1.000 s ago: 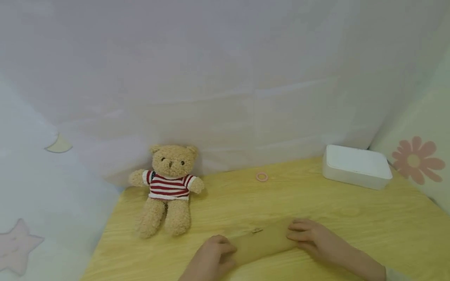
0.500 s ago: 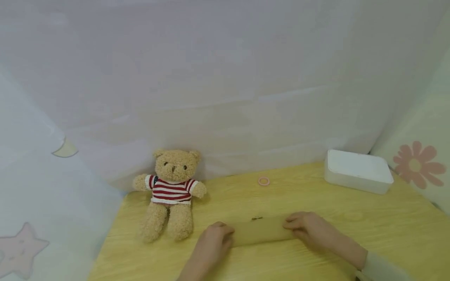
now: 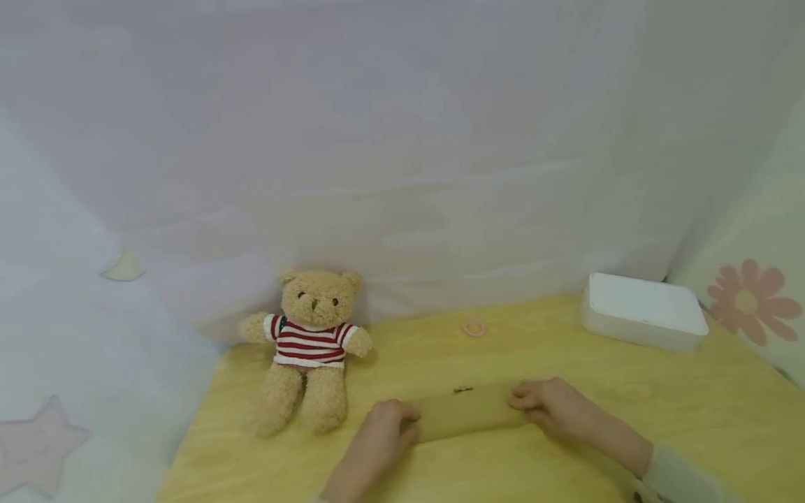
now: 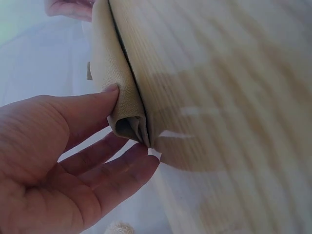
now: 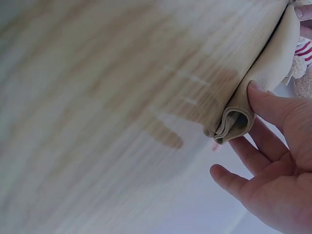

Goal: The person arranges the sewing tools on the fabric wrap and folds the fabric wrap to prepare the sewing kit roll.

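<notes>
A long tan folded pouch (image 3: 465, 413) of leather-like material lies on the wood-grain table. At its far edge sits a small dark clasp or tag (image 3: 462, 389), too small to make out. My left hand (image 3: 380, 436) pinches the left end between thumb and fingers. In the left wrist view its thumb presses the side of the tan pouch (image 4: 109, 58), by the hollow folded end. The right end is pinched by my right hand (image 3: 560, 409). The right wrist view shows layers curled at that end of the pouch (image 5: 241, 114), with the thumb (image 5: 273, 105) against it.
A teddy bear (image 3: 311, 342) in a red-and-white striped shirt sits at the table's left, against the curtain (image 3: 440, 175). Behind the pouch lies a pink ring (image 3: 473, 328). A white box (image 3: 644, 307) stands at the back right of the yellowish table (image 3: 566, 349).
Both hands have moved the pouch slightly away from me and levelled it from its earlier slant. Over the last half second it has hardly moved. The head view has shifted a little.
</notes>
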The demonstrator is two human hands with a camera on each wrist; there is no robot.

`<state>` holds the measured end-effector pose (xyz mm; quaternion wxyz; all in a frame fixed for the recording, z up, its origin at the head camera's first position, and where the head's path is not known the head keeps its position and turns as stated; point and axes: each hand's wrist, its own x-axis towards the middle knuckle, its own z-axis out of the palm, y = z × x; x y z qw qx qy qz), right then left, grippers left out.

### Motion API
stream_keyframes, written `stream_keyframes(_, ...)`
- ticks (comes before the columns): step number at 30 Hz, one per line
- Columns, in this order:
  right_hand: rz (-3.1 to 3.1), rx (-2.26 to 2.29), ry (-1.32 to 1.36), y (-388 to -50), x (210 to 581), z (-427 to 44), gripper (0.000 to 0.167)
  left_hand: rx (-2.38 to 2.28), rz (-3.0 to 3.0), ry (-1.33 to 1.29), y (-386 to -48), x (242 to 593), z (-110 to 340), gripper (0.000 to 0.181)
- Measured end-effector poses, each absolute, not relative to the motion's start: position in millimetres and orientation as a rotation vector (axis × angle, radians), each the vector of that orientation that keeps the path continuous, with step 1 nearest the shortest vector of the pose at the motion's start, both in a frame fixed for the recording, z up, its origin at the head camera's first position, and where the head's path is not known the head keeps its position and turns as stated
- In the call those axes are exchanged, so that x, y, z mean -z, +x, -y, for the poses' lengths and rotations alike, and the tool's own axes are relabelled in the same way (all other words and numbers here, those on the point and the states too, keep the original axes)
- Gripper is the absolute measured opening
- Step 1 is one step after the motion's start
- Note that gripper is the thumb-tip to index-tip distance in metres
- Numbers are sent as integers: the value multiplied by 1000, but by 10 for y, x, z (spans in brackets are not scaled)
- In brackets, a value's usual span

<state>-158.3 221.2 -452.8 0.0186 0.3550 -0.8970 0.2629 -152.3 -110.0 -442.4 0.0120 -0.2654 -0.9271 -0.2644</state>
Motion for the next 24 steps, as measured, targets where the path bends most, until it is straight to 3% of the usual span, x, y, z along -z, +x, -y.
stream_keyframes(10, 2726, -835, 1123, -1595, 4592, -2142, 31, 894, 2975, -758, -1516, 4410, 1156, 15)
stream_keyframes(19, 2850, -1012, 892, -1618, 4498, -2129, 25, 970, 2984, -768, -1598, 4457, 1256, 21)
stream_keyframes(24, 2758, -1049, 984, -1657, 4557, -2296, 25, 985, 2971, -779, -1619, 4469, 1284, 20)
